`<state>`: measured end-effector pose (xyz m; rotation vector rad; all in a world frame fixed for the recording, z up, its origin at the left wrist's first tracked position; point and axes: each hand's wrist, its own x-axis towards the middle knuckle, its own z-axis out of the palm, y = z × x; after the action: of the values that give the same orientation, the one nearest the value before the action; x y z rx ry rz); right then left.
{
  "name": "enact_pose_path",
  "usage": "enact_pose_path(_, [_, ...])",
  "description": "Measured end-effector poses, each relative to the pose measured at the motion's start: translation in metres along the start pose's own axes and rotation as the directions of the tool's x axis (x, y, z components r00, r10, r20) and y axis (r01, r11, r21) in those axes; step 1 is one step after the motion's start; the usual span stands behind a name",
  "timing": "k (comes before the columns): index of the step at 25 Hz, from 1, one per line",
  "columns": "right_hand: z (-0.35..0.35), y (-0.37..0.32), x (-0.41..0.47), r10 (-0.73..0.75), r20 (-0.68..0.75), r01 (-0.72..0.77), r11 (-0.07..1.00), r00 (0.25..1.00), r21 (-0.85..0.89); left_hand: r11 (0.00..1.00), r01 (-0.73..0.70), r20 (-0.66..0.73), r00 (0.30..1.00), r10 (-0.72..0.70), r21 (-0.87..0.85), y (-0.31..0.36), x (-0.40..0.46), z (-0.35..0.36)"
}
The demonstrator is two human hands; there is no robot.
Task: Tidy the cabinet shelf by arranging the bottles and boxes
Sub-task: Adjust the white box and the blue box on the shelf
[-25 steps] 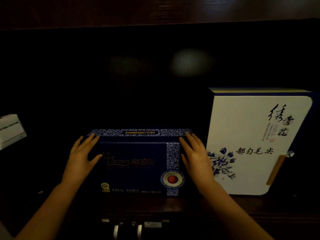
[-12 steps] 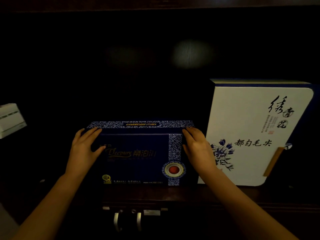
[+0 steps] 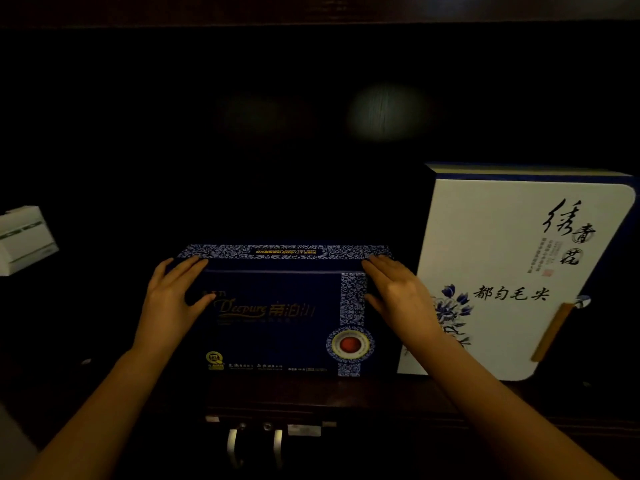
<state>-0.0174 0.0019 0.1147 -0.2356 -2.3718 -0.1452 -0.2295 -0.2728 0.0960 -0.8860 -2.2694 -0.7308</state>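
A dark blue box (image 3: 277,317) with gold lettering and a blue-white patterned band stands upright on the dark shelf (image 3: 346,389). My left hand (image 3: 169,299) presses flat on its left end, fingers reaching its top edge. On its right end lies my right hand (image 3: 398,292), fingers along the top corner, so the box is held between both palms. Just to the right stands a taller white box (image 3: 519,271) with blue flowers and black calligraphy; my right hand sits between the two boxes.
A small white box (image 3: 24,237) stands at the far left of the shelf. Below the shelf's front edge two white cabinet door handles (image 3: 254,445) show. The back of the cabinet is dark, with a faint light spot.
The blue box has stayed in place between my hands. My fingers have shifted slightly on its upper corners, and the camera view has drifted a little.
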Motion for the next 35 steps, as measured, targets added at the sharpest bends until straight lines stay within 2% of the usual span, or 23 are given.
enact_pose_path(12, [0.003, 0.006, -0.006, -0.019, -0.129, 0.022, 1.0, 0.991, 0.021, 1.0, -0.007, -0.003, 1.0, 0.007, 0.005, -0.001, 0.0, 0.0])
enact_pose_path(16, [0.002, 0.008, -0.005, -0.067, -0.121, 0.061, 0.997, 0.99, -0.053, 1.0, 0.008, 0.006, 1.0, -0.008, 0.006, -0.001, 0.002, 0.001])
enact_pose_path(21, [-0.004, 0.014, -0.009, -0.043, -0.076, 0.037, 0.997, 0.996, -0.068, 0.999, -0.045, 0.019, 0.999, 0.045, 0.023, 0.004, 0.005, 0.01])
enact_pose_path(27, [-0.009, 0.009, -0.007, -0.041, -0.032, 0.037, 0.991, 0.999, -0.126, 0.999, 0.007, 0.039, 0.999, -0.009, 0.046, 0.013, 0.002, 0.006])
enact_pose_path(31, [-0.015, 0.009, 0.0, -0.083, 0.046, 0.09, 0.98, 0.995, -0.177, 0.983, 0.026, 0.085, 0.996, -0.042, 0.183, 0.029, 0.003, -0.005])
enact_pose_path(35, [-0.032, 0.008, 0.01, -0.05, 0.18, 0.095, 0.963, 0.982, -0.252, 0.921, -0.03, 0.271, 0.959, -0.083, 0.389, 0.054, 0.011, -0.018])
